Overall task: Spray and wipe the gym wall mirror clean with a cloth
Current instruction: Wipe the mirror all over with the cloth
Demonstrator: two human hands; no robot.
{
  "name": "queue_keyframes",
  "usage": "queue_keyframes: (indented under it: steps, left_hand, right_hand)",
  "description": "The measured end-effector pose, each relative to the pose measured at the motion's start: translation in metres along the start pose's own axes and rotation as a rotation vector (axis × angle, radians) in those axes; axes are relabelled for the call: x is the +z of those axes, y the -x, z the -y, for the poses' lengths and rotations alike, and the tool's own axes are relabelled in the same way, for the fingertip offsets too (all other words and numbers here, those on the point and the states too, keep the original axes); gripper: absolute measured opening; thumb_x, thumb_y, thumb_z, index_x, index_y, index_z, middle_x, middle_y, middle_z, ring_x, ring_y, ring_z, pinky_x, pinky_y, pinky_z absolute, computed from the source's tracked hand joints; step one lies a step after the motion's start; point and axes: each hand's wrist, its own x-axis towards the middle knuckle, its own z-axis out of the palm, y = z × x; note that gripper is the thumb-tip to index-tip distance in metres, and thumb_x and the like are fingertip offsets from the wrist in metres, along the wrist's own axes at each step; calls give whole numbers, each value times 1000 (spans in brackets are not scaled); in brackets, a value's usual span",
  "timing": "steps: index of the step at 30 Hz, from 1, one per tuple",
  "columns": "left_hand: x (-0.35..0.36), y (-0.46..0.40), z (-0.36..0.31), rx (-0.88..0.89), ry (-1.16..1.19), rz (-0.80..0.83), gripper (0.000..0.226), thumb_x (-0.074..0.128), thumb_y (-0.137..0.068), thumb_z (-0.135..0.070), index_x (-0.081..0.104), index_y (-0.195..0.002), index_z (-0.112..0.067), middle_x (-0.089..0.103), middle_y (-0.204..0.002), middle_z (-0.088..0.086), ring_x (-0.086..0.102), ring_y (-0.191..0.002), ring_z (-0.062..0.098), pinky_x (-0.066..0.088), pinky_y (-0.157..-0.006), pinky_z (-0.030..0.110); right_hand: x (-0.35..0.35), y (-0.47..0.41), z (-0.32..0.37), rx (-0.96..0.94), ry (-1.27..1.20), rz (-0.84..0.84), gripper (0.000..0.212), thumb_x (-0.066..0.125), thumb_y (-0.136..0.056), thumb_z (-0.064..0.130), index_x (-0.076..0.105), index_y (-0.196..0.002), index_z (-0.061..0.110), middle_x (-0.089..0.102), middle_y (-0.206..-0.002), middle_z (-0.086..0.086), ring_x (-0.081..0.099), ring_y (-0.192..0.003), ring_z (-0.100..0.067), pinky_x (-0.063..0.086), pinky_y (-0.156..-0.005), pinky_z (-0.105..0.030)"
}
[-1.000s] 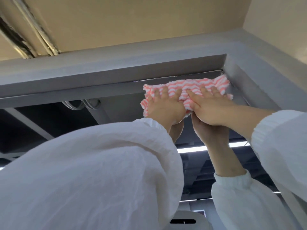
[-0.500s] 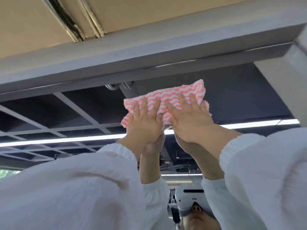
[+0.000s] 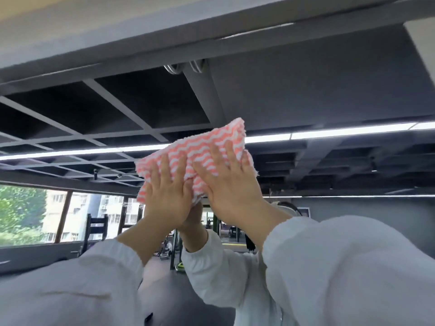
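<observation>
Cloth: pink-and-white wavy-striped cloth (image 3: pixel 200 151), folded to a rough rectangle, flat against the mirror (image 3: pixel 317 95), well below its top edge and tilted — right end higher than left.
L hand: left hand (image 3: pixel 168 198) pressed flat on the lower-left part of the cloth, fingers straight and spread, pointing up; not curled round anything.
R hand: right hand (image 3: pixel 231 184) flat on the right half of the cloth, fingers straight and splayed, just beside the L hand; palm pressing, no pinch.
Sleeves: white sleeves (image 3: pixel 341 267) on both arms, cuffs gathered at the wrists, arms raised overhead.
Mirror: wall-mounted under a grey beam (image 3: pixel 164 36); glass shows reflected hands and forearms meeting the real ones behind the cloth.
Reflection, upper: dark grid ceiling w/ long strip lights (image 3: pixel 329 134) running across.
Reflection, lower left: windows (image 3: pixel 47 215) w/ green trees and pale buildings outside — gym equipment in front, too small to make out.
</observation>
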Motion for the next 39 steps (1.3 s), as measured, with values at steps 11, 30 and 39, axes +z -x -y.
queue_keyframes:
  steps: [11,30,39]
  left_hand:
    - [6,19,-115,14,14,69,58,17,-101,-42,-14,-148,-32,-24,-155,9,-20,-142,33,-7,-115,46]
    - [82,120,-376,527,-16,67,57,11,-98,-50,-14,-146,-35,-26,-154,4,-29,-138,27,-15,-111,41]
    - [134,198,-386,666,76,-139,55,28,-97,-36,19,-148,-20,15,-156,9,-1,-144,26,-4,-114,41]
  right_hand:
    - [-10,51,-99,42,18,-43,61,23,-100,46,-13,-149,37,-26,-156,-5,-26,-142,-31,-14,-113,-49]
    - [33,286,-295,518,79,-266,57,25,-91,33,35,-146,21,30,-151,-20,27,-139,-40,11,-113,-51]
    - [55,364,-278,573,42,-251,56,28,-91,30,38,-144,17,33,-149,-22,30,-136,-32,12,-112,-41]
